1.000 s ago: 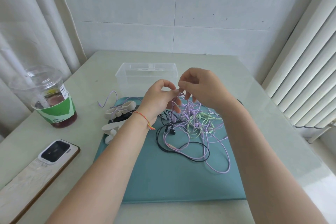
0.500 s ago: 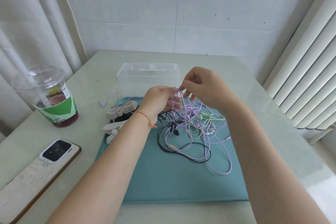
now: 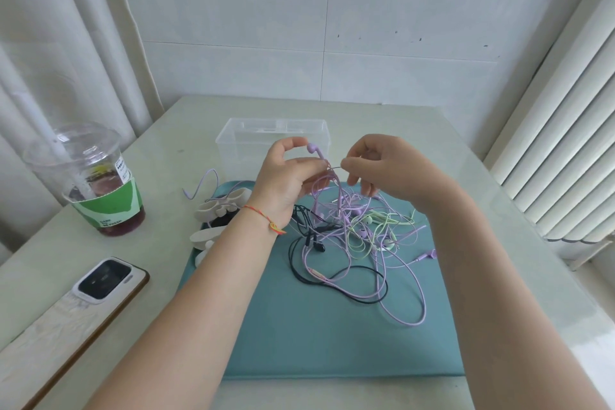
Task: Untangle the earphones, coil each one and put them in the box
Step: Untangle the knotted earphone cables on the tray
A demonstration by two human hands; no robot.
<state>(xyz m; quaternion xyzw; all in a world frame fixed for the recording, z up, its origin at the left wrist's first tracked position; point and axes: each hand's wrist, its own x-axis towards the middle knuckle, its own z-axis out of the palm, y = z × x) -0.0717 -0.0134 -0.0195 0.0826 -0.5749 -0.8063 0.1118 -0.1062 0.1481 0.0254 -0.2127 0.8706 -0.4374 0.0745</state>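
A tangle of earphones [image 3: 359, 243] in purple, green and black lies on the teal mat [image 3: 316, 336]. My left hand [image 3: 286, 180] pinches a purple cable, and a purple earbud [image 3: 314, 148] sticks up above its fingers. Just to the right, my right hand [image 3: 382, 166] pinches the same purple strands, lifted above the pile. The clear plastic box [image 3: 273, 140] stands behind both hands and looks empty.
An iced drink cup [image 3: 90, 180] stands at the left. A phone [image 3: 103, 280] lies on a pale board near the front left edge. White cable clips [image 3: 223, 210] and a loose purple cable end [image 3: 199, 186] sit at the mat's left edge. Curtains hang on both sides.
Both hands have risen a little with the purple cable. A purple earbud now stands free above my left hand's fingers, and the hands have drawn slightly apart.
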